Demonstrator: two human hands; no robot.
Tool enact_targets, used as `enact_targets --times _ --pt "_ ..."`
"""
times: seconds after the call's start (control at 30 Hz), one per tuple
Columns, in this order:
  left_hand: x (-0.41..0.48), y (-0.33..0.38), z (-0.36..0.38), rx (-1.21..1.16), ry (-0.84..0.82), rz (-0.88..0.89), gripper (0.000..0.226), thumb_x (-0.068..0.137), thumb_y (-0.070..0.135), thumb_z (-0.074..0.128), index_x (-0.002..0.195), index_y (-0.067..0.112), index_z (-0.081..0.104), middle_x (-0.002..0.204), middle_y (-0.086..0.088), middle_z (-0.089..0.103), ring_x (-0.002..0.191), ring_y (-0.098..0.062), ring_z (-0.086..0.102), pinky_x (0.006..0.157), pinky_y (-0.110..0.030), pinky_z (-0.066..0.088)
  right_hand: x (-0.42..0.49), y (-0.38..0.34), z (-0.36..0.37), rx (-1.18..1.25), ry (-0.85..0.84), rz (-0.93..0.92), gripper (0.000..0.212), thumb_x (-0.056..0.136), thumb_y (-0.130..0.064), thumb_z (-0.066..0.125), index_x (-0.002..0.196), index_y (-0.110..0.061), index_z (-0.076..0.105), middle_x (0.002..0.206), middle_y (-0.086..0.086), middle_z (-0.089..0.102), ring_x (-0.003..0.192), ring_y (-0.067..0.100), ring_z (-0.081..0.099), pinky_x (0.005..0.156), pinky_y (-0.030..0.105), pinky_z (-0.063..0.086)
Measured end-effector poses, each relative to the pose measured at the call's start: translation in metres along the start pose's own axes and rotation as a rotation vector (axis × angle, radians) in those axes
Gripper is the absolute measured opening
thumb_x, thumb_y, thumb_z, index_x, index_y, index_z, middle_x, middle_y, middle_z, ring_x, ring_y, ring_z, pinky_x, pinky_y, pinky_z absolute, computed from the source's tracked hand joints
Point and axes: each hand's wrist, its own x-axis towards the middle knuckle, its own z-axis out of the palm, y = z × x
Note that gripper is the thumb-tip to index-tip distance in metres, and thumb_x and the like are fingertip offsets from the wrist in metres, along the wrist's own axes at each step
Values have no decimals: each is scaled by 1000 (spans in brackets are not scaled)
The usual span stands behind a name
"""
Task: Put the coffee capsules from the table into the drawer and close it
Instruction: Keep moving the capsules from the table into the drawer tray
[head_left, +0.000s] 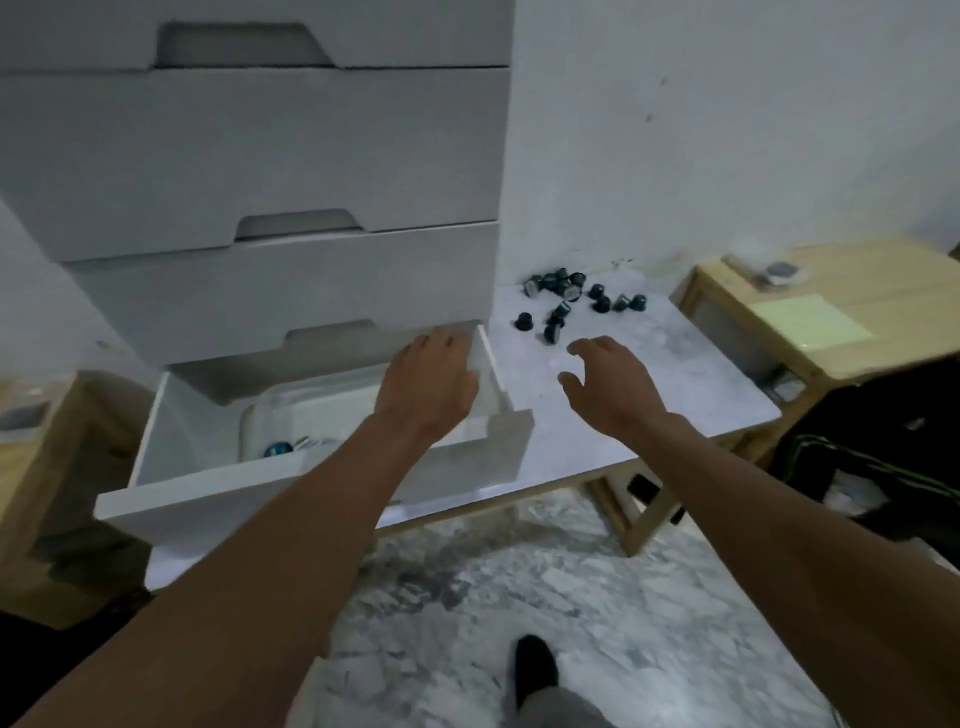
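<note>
The capsules (560, 309), dark teal and black, lie scattered toward the back of the table (675, 384), near the wall, some upright and some tipped over. The right hand (610, 389) hovers over the tabletop just short of the nearest ones, fingers spread and loosely bent, grasping nothing and touching none of them. To the left, the drawer (208, 491) stands pulled out, and a blue capsule (275, 448) rests in a clear tub (311, 410) inside it. The left hand (428, 384) reaches over the drawer's right wall with its back to the camera; its fingers point down and away, so I cannot tell whether they hold anything. Above the drawer rises a white cabinet (260, 156). A wooden stand (831, 332) sits beyond the table's right end.
</note>
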Motion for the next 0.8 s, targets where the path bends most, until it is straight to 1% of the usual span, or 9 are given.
enact_targets --times 0.17,0.3,0.47,0.57,0.7,0.8 --pt "30 49 22 5 -1 83 33 91 26 51 117 7 56 117 -12 58 105 -31 55 87 -41 45 2 60 -19 -28 16 35 43 93 -28 53 133 -12 49 136 11 50 124 30 47 98 38 41" --pt "70 85 46 20 -10 90 33 91 24 50 120 8 55 117 -11 58 100 -30 57 81 -40 46 27 112 -28 -4 8 25 42 94 -28 53 133 -14 49 137 10 50 125 29 47 99 39 42" --pt "116 128 92 21 -70 10 31 92 23 50 120 9 53 117 -10 55 102 -28 55 82 -37 44 73 172 -35 33 -54 -27 41 93 -28 53 133 -15 49 137 9 50 121 28 50 99 38 42" --pt "142 151 115 -10 -86 -75 31 91 23 51 120 11 53 117 -9 55 105 -26 54 83 -35 44 100 201 -40 42 -110 -80 42 93 -26 53 133 -15 48 137 9 50 121 27 50 100 37 42" --pt "165 169 132 -70 -85 -218 31 90 22 54 119 11 54 117 -10 55 102 -28 56 85 -37 46 135 223 -37 50 -195 -149 44 93 -25 53 135 -15 47 139 9 48 124 28 48 101 36 40" --pt "179 170 143 -68 -102 -284 31 90 22 55 118 10 55 116 -10 55 99 -27 57 84 -38 48 161 231 -27 65 -242 -196 44 92 -24 54 135 -14 47 139 9 48 123 27 48 100 35 39"
